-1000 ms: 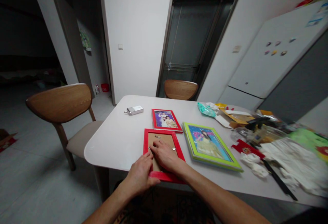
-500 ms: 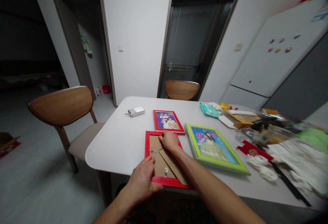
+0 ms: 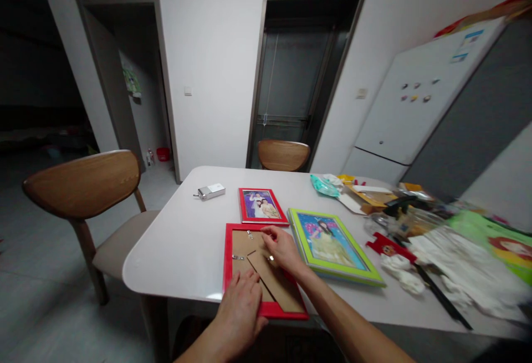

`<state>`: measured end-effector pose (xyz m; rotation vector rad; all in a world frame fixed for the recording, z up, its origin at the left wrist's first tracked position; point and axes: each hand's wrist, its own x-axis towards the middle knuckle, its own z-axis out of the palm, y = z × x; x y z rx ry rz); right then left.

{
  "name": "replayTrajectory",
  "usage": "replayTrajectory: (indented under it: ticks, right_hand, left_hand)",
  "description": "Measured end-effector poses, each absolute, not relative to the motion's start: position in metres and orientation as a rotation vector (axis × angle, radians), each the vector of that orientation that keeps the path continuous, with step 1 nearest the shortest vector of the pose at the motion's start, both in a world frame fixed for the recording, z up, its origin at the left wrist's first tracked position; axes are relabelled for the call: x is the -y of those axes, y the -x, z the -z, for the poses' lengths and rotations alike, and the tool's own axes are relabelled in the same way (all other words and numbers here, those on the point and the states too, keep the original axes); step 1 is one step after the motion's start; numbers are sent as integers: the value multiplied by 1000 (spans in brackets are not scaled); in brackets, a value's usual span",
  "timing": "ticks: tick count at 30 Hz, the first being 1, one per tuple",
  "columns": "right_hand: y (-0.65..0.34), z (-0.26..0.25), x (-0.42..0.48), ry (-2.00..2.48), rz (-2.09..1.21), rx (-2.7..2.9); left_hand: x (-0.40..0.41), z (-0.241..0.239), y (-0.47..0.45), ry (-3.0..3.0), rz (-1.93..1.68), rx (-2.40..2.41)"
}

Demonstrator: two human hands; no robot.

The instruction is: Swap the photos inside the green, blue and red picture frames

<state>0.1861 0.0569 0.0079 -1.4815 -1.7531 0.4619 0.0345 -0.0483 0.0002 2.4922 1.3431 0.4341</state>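
Observation:
A red picture frame (image 3: 229, 255) lies face down at the table's near edge, its brown backing board (image 3: 239, 269) and stand leg (image 3: 274, 280) showing. My left hand (image 3: 241, 302) rests flat on the lower left of the board, fingers stretched out and thumb by the near rim. Over the upper right part hovers my right hand (image 3: 282, 246), fingers loosely bent with nothing visible in them. Small metal clips show at the top (image 3: 250, 234), on the left (image 3: 238, 257) and under the right hand (image 3: 271, 258).
Beyond lies another red frame (image 3: 264, 205) with a photo; a green frame (image 3: 336, 244) is at the right. A silver device (image 3: 211, 191) sits far left. Tissues (image 3: 403, 274), a black strip (image 3: 443, 296), packaging and bags crowd the right side. Wooden chairs (image 3: 83, 183) stand around.
My right hand has moved off the top clip, toward the clip on the right. My left hand has slid from the frame's left corner onto the board. The view has tilted up and right.

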Motion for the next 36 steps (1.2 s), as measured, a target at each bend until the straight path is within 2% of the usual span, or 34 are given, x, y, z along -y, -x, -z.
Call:
replayTrajectory:
  ticks: [7,11,13,18,21,25,28,32,36]
  right_hand:
    - [-210,-23,-4,1135,-1066,835]
    - [-192,-19,18,1019,-1345,639]
    - [-182,-17,22,997,-1387,585]
    - [-169,-13,21,1107,-1293,756]
    - [-178,-11,24,1123,-1267,852]
    - [-197,-10,30,1110,-1310,797]
    - [-198,-12,34,1052,-1419,783]
    - [-172,-14,37,1000,-1617,829]
    - [-148,-14,32,835,-1671,667]
  left_hand:
    - [49,-21,-12,-2454,-591,-1317]
    - [50,-41,-6,-2290,-742,-1308]
    - [49,-40,-8,-2252,-699,-1376]
    - [44,-8,-15,-2426,-274,-1521]
    - [42,12,-10,-2631,-226,-1524]
    - [38,14,1,-2886,-483,-1407]
    - [33,-16,6,-2812,-934,-1330]
    - [32,-70,-5,-2005,-1500,-1448]
    - [36,-94,-38,-1280,-1589,-1110]
